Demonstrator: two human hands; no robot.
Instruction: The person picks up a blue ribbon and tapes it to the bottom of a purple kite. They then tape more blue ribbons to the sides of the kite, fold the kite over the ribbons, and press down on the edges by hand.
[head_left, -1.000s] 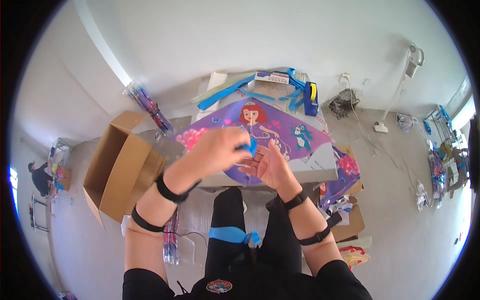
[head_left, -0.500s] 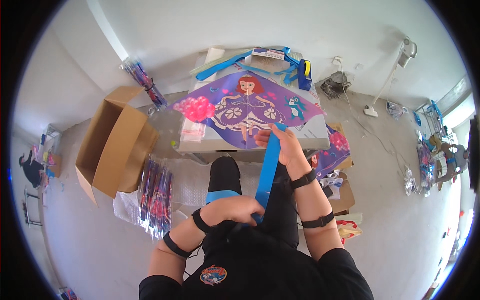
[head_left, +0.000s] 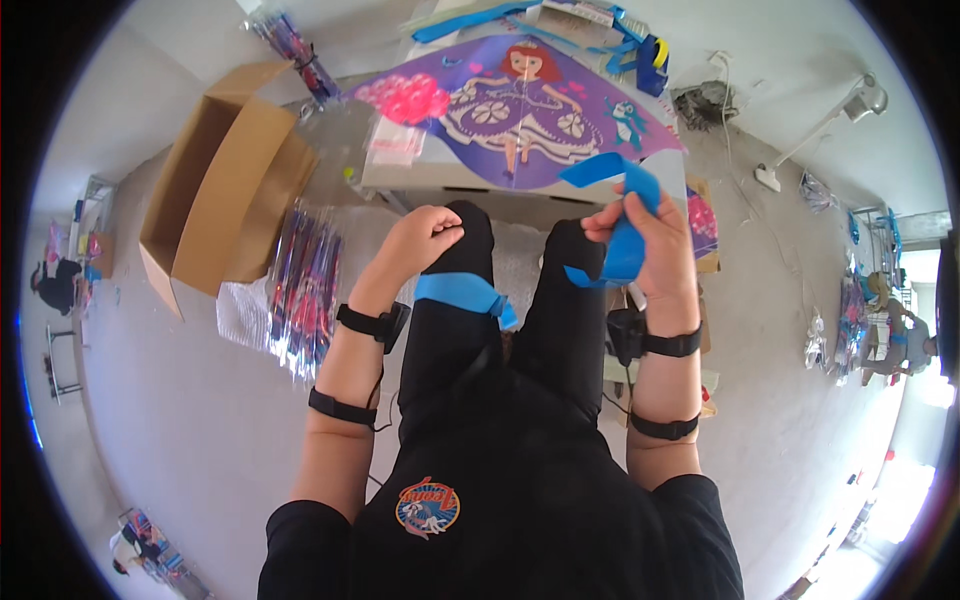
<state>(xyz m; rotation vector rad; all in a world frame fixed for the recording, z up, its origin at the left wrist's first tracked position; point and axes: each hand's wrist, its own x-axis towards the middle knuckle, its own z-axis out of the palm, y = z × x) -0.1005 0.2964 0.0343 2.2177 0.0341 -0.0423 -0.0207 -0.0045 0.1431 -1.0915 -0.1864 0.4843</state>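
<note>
My right hand [head_left: 655,235] is closed on a strip of blue ribbon [head_left: 628,252], raised in front of the table's near edge. One end of the ribbon curls up over the kite, and the other hangs beside my right knee. My left hand [head_left: 420,243] is loosely curled above my left knee, with nothing visible in its fingers. Another blue ribbon [head_left: 455,290] lies across my left thigh, its end between my legs. Flat on the table [head_left: 415,172] is a purple kite [head_left: 525,125] printed with a red-haired princess and pink balloons.
More blue ribbons [head_left: 470,20] and a blue tape dispenser [head_left: 653,70] lie at the table's back. An open cardboard box [head_left: 225,200] stands left, beside plastic-wrapped bundles [head_left: 305,290] on bubble wrap [head_left: 243,315]. Another bundle [head_left: 295,55] leans by the wall. People work at both far sides.
My left hand has let go of the ribbon's lower end and moved forward to my left knee. My right hand has moved right with the ribbon, now curled. The view has tilted down.
</note>
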